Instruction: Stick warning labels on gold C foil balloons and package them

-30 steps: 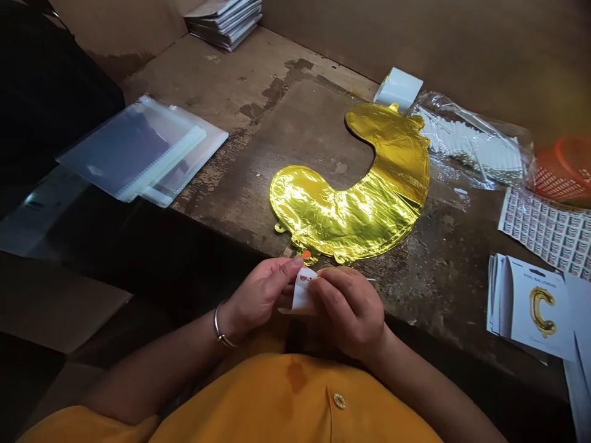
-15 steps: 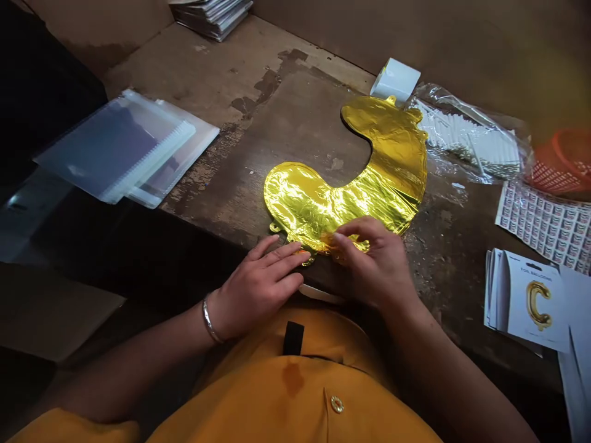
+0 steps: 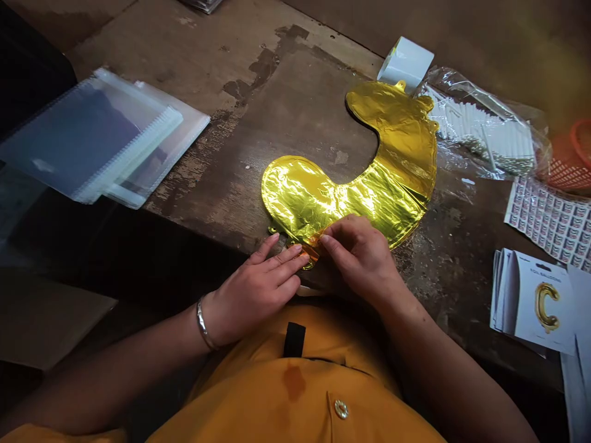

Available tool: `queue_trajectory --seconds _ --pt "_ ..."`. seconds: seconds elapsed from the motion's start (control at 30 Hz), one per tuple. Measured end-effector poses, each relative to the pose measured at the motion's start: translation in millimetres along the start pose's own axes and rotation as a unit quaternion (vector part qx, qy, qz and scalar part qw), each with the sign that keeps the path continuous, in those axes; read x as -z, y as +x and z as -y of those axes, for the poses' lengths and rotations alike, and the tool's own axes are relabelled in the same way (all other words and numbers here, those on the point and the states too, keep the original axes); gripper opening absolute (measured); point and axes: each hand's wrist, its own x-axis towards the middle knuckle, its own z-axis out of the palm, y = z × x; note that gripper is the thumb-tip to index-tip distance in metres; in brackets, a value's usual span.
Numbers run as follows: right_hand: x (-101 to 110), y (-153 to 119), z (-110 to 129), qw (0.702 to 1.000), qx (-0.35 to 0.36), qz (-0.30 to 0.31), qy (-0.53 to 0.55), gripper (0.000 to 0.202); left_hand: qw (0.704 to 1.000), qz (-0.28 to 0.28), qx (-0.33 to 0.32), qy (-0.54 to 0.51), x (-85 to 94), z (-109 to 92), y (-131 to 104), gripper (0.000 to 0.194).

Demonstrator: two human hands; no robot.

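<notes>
A flat gold foil balloon, curved like a letter C, lies near the front edge of the table. My left hand rests with fingers stretched out, their tips pressing on the balloon's lower edge beside a small tab. Close by on the right, my right hand has thumb and forefinger pinched together on the same lower edge. An orange-tinted strip of foil shows between the two hands. The right hand's other fingers are curled and partly hidden.
Clear plastic sleeves lie at the left table edge. Rightward are a white roll, a bag of white sticks, an orange basket, a sticker sheet and balloon cards. The table is worn.
My right hand's pinch has shifted left along the balloon's lower edge, closer to my left hand. The left hand stays on the edge. The camera view has tilted slightly.
</notes>
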Motion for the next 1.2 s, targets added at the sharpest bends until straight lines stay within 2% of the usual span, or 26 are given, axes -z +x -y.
queue_trajectory --seconds 0.5,0.97,1.07,1.13,1.2 --pt "-7.5 0.4 3.1 1.0 0.008 0.019 -0.012 0.012 1.0 -0.001 0.009 -0.012 -1.0 0.6 0.3 0.017" --pt "-18.1 -1.1 7.8 0.996 -0.011 -0.001 -0.093 0.014 1.0 0.004 0.017 -0.025 0.1 -0.1 0.9 0.016" --pt "-18.7 -0.6 3.9 0.99 -0.012 -0.027 -0.139 0.018 0.999 -0.003 0.024 -0.023 -0.9 -1.7 0.7 0.014" --pt "-15.9 -1.0 1.2 0.98 -0.016 -0.073 -0.186 0.021 0.999 -0.008 0.031 -0.026 -2.2 -2.9 0.6 0.014" --pt "-10.3 -3.3 0.9 0.968 0.004 -0.113 -0.226 0.011 0.999 -0.009 0.038 -0.035 -3.1 -3.7 1.1 0.016"
